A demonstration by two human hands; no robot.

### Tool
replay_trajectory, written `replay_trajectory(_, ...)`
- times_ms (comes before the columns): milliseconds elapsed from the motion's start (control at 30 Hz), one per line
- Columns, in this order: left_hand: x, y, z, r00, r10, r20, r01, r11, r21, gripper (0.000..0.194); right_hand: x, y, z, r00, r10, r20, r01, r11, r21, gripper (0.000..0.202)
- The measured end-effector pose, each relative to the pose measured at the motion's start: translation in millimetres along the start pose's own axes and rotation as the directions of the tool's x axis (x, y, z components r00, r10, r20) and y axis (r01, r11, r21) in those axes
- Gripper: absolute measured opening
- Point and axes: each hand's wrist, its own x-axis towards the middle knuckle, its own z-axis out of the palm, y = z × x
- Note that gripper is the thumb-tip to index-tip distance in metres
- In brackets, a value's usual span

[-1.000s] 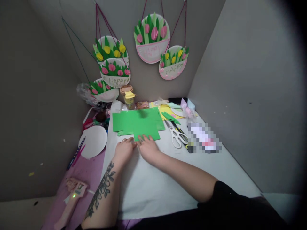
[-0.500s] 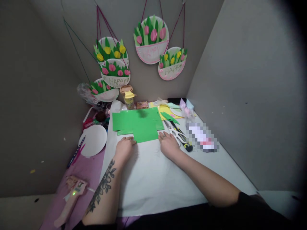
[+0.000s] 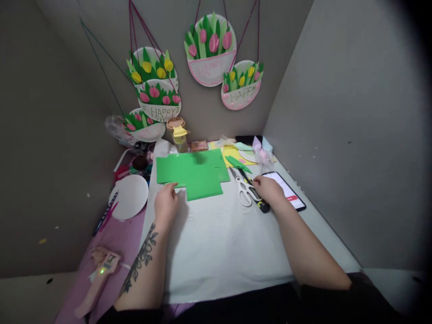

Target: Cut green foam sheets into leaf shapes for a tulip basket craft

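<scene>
My left hand (image 3: 166, 202) hovers by the lower left edge of several green paper sheets (image 3: 202, 173), fingers slightly bent and apart, with nothing in it. My right hand (image 3: 269, 191) is over the middle of a black-and-yellow utility knife (image 3: 264, 206), its fingertips bent down; whether they touch the knife is unclear. White-handled scissors (image 3: 245, 193) lie just left of the knife, blades pointing away. Under and beyond my right wrist, a smartphone (image 3: 297, 202) with a lit screen is partly covered. Cut green paper leaves (image 3: 238, 164) rest above the scissors.
At left are a white paper plate (image 3: 130, 198), a striped pen (image 3: 106, 216) and a pink glue gun (image 3: 97, 283). A lidded cup (image 3: 180, 141) and yellow paper (image 3: 232, 155) stand or lie at the back. Plate baskets with paper tulips (image 3: 211, 49) hang on the wall.
My right hand has left the green sheets' corner and moved right, over the utility knife and smartphone. My left hand has drawn back left from the sheets' lower edge.
</scene>
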Motion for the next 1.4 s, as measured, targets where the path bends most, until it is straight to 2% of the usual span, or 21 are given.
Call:
replay_trajectory(67, 2.0, -4.2, 0.4, 1.0, -0.026, -0.008, 0.026, 0.999, -0.034, 0.038, 5.1, 3.9, 4.7, 0.999, -0.005, 0.049, 0.004, 1.0, 0.03, 0.028)
replay_trajectory(167, 1.6, -2.9, 4.5, 0.999, 0.0, 0.051, 0.003, 0.999, -0.043, 0.037, 10.1, 5.6, 9.1, 0.996, 0.002, 0.09, -0.011, 0.996, 0.093, 0.033)
replay_trajectory(267, -2.2, 6.7, 11.0, 0.988, 0.098, 0.119, -0.094, 0.995, -0.041, 0.033, 11.4, 2.4, 10.2, 0.993, 0.024, 0.112, -0.034, 0.995, 0.096, 0.044)
replay_trajectory(333, -5.7, 14.7, 15.2, 0.969, 0.176, 0.175, -0.174, 0.984, -0.024, 0.029, 9.5, -1.9, 9.3, 0.992, 0.015, 0.125, -0.027, 0.995, 0.098, 0.039)
replay_trajectory(433, -10.4, 23.8, 20.2, 0.94, 0.24, 0.243, -0.253, 0.967, 0.024, 0.024, 2.8, -4.7, 3.1, 0.991, -0.031, 0.128, 0.021, 0.997, 0.08, 0.028)
replay_trajectory(533, -12.8, 27.5, 22.9, 0.931, 0.24, 0.274, -0.268, 0.961, 0.066, 0.018, -5.9, 0.1, -9.7, 0.994, -0.055, 0.098, 0.053, 0.998, 0.018, 0.022)
replay_trajectory(633, -13.0, 27.0, 22.7, 0.928, 0.229, 0.295, -0.265, 0.96, 0.086, 0.019, -14.1, 1.1, -20.6, 0.991, -0.118, 0.058, 0.112, 0.99, 0.087, 0.02)
replay_trajectory(767, -11.3, 22.7, 18.8, 0.938, 0.191, 0.29, -0.23, 0.967, 0.106, 0.02, -25.8, -21.1, -12.9, 0.966, -0.228, 0.123, 0.171, 0.918, 0.359, 0.025)
replay_trajectory(900, -9.0, 17.4, 14.5, 0.946, 0.149, 0.287, -0.191, 0.974, 0.122, 0.02, -36.5, -49.2, 9.2, 0.946, -0.28, 0.161, 0.191, 0.887, 0.42, 0.02)
replay_trajectory(1000, -7.8, 14.6, 12.2, 0.945, 0.142, 0.294, -0.186, 0.975, 0.125, 0.02, -42.1, -58.8, 16.5, 0.937, -0.295, 0.189, 0.181, 0.869, 0.461, 0.02)
replay_trajectory(1067, -7.2, 13.5, 11.1, 0.944, 0.133, 0.302, -0.179, 0.975, 0.13, 0.02, -43.8, -59.2, 14.8, 0.934, -0.305, 0.186, 0.196, 0.874, 0.445, 0.02)
replay_trajectory(1167, -6.8, 13.3, 10.3, 0.941, 0.103, 0.321, -0.159, 0.975, 0.152, 0.021, -40.7, -51.4, 7.3, 0.952, -0.265, 0.155, 0.205, 0.924, 0.324, 0.018)
replay_trajectory(1300, -7.0, 16.4, 9.5, 0.939, 0.102, 0.329, -0.162, 0.974, 0.161, 0.022, -29.0, -30.9, -2.1, 0.975, -0.141, 0.171, 0.12, 0.985, 0.127, 0.023)
replay_trajectory(1400, -7.0, 18.0, 6.2, 0.932, 0.11, 0.346, -0.168, 0.975, 0.145, 0.023, -23.9, -20.5, -6.6, 0.981, -0.097, 0.167, 0.085, 0.993, 0.082, 0.026)
